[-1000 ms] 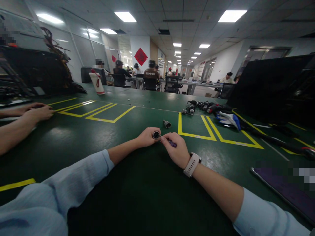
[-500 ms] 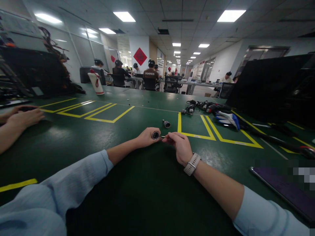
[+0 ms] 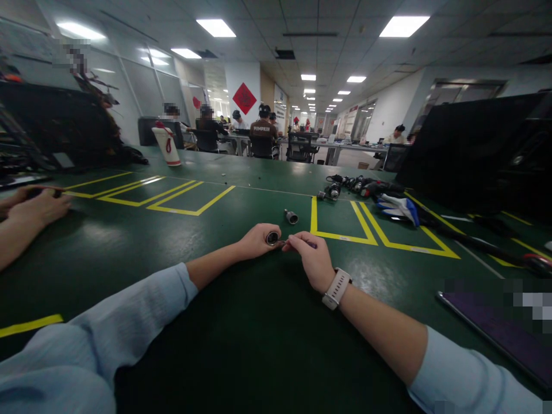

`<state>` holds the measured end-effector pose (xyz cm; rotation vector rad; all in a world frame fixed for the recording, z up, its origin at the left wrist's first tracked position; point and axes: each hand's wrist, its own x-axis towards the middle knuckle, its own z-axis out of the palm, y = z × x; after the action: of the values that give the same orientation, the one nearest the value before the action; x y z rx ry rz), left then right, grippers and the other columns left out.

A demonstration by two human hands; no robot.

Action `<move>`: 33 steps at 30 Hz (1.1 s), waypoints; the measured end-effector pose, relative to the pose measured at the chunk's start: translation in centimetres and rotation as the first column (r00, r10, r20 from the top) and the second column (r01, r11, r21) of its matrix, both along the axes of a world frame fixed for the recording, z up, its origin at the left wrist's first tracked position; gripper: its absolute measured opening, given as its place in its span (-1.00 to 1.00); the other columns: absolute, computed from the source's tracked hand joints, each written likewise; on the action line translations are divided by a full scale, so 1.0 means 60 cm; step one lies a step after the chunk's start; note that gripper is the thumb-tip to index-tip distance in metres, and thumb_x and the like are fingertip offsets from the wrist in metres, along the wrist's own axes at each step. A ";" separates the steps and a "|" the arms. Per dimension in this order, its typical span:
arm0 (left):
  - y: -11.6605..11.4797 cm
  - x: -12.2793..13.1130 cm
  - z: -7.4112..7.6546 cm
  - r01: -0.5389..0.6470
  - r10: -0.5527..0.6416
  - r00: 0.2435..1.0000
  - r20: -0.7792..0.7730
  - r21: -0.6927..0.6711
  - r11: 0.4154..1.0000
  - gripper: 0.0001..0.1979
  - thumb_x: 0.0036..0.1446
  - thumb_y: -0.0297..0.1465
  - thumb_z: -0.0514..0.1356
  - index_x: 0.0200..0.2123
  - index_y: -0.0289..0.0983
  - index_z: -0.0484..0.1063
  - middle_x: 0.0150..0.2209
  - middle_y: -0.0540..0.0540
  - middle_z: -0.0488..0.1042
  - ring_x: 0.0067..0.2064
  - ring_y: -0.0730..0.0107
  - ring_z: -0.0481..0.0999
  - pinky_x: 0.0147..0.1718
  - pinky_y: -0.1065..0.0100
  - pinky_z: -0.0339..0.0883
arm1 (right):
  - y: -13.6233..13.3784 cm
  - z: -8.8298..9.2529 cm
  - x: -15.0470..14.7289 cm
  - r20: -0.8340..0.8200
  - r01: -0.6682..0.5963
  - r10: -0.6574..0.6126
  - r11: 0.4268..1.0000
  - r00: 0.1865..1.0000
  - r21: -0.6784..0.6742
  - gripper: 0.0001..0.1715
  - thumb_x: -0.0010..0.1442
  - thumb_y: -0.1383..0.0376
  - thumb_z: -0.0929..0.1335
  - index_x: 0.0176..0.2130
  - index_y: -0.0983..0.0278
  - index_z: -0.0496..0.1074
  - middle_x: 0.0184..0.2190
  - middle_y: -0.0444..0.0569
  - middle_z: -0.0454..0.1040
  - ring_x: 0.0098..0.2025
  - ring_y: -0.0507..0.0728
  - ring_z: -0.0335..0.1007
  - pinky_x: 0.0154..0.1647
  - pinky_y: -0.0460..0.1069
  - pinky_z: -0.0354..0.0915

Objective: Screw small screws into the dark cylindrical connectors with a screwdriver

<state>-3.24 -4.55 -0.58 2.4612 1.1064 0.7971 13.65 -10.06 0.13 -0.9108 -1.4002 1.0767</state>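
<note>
My left hand is closed around a round metal part, whose dark open end faces me. Just right of it, my right hand pinches a thin screwdriver-like tool; its shaft points at the metal part, and its dark purplish handle shows beside the fingers. Whether the tool's tip touches the part is too small to tell. A second metal part of similar look lies on the green table, a little beyond both hands.
Cables and a power tool and a blue-white glove lie at the right. A purple phone-like slab is at the near right. A white cup stands far left; another person's hands hold something dark at the left edge.
My right hand's fingers have shifted on the tool, and its handle now shows beside them. My left hand still holds the metal part. The other person's hands moved slightly left.
</note>
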 end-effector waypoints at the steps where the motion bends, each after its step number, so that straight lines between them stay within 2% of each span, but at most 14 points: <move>1: 0.000 0.000 0.000 0.004 -0.004 1.000 0.008 -0.006 1.000 -0.84 -0.03 -0.35 0.17 -0.53 -0.32 0.30 -0.54 0.05 0.32 -0.49 0.50 0.30 -0.50 0.46 0.14 | 0.001 -0.002 0.000 -0.060 -0.013 0.010 0.999 0.998 -0.042 -0.77 0.02 0.24 0.32 -0.59 0.26 0.46 -0.59 -0.09 0.47 -0.43 0.10 0.33 -0.31 0.01 0.20; 4: 0.000 -0.001 -0.001 0.002 -0.001 1.000 0.027 -0.021 1.000 -0.85 -0.04 -0.35 0.17 -0.51 -0.32 0.31 -0.54 0.05 0.32 -0.49 0.50 0.30 -0.50 0.46 0.15 | 0.006 -0.006 -0.002 -0.259 -0.057 0.004 0.978 0.966 -0.198 -0.81 -0.03 0.26 0.35 -0.60 0.28 0.44 -0.64 -0.08 0.46 -0.49 0.08 0.33 -0.37 -0.01 0.21; 7: 0.000 -0.001 -0.001 -0.004 0.005 1.000 0.014 -0.022 1.000 -0.86 -0.06 -0.36 0.18 -0.52 -0.32 0.31 -0.55 0.06 0.32 -0.49 0.50 0.30 -0.50 0.46 0.14 | 0.009 -0.008 -0.002 -0.352 -0.090 -0.019 0.952 0.936 -0.292 -0.85 -0.08 0.28 0.37 -0.60 0.29 0.43 -0.65 -0.08 0.46 -0.52 0.07 0.33 -0.42 -0.02 0.19; 11: 0.002 0.000 -0.001 -0.001 0.001 1.000 0.007 -0.003 1.000 -0.85 -0.05 -0.35 0.18 -0.52 -0.32 0.31 -0.55 0.05 0.33 -0.50 0.51 0.30 -0.50 0.46 0.14 | 0.006 -0.006 -0.004 -0.343 -0.052 -0.044 0.963 0.938 -0.266 -0.84 -0.08 0.28 0.37 -0.62 0.29 0.43 -0.66 -0.09 0.45 -0.53 0.06 0.33 -0.43 -0.03 0.19; 16: 0.002 0.000 0.001 -0.019 0.019 1.000 -0.020 0.032 0.999 -0.83 -0.04 -0.32 0.17 -0.51 -0.32 0.32 -0.54 0.04 0.35 -0.49 0.50 0.31 -0.49 0.46 0.15 | 0.000 -0.004 -0.006 -0.218 0.029 -0.057 0.991 0.974 -0.133 -0.79 -0.03 0.26 0.35 -0.62 0.27 0.43 -0.66 -0.10 0.43 -0.50 0.08 0.33 -0.37 -0.01 0.22; 20: 0.000 0.000 0.002 -0.016 0.016 1.000 -0.021 0.031 0.999 -0.81 -0.03 -0.30 0.17 -0.52 -0.32 0.33 -0.54 0.03 0.36 -0.49 0.49 0.32 -0.49 0.45 0.16 | -0.002 -0.005 -0.007 -0.147 0.035 -0.046 0.996 0.988 -0.077 -0.78 -0.01 0.23 0.34 -0.60 0.27 0.45 -0.62 -0.10 0.45 -0.46 0.09 0.34 -0.34 -0.01 0.22; 23: 0.000 0.000 0.001 -0.012 0.012 1.000 -0.006 0.014 1.000 -0.82 -0.04 -0.32 0.18 -0.51 -0.32 0.32 -0.54 0.04 0.35 -0.49 0.49 0.32 -0.49 0.46 0.16 | 0.000 -0.006 -0.006 -0.183 -0.004 -0.017 0.993 0.983 -0.117 -0.78 -0.02 0.23 0.35 -0.60 0.28 0.44 -0.62 -0.09 0.46 -0.47 0.08 0.34 -0.35 -0.01 0.22; 29: 0.004 -0.002 -0.004 0.011 -0.011 0.999 0.042 -0.009 1.000 -0.83 -0.04 -0.33 0.18 -0.51 -0.32 0.31 -0.53 0.06 0.32 -0.49 0.52 0.30 -0.49 0.47 0.15 | 0.006 -0.004 -0.002 -0.367 -0.098 -0.022 0.947 0.930 -0.307 -0.85 -0.08 0.27 0.38 -0.59 0.30 0.44 -0.64 -0.06 0.47 -0.52 0.06 0.33 -0.43 -0.03 0.21; 33: 0.004 -0.002 -0.004 0.001 0.000 0.997 0.076 -0.016 1.000 -0.80 -0.04 -0.30 0.18 -0.52 -0.33 0.29 -0.54 0.06 0.30 -0.49 0.52 0.29 -0.50 0.47 0.15 | 0.008 -0.005 -0.002 -0.424 -0.112 -0.046 0.934 0.905 -0.340 -0.85 -0.09 0.27 0.37 -0.58 0.31 0.43 -0.64 -0.05 0.48 -0.54 0.06 0.34 -0.45 -0.03 0.20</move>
<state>-3.35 -4.29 -0.84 2.3971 1.0804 0.8702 13.54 -9.57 -0.18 -0.8394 -0.8712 1.4892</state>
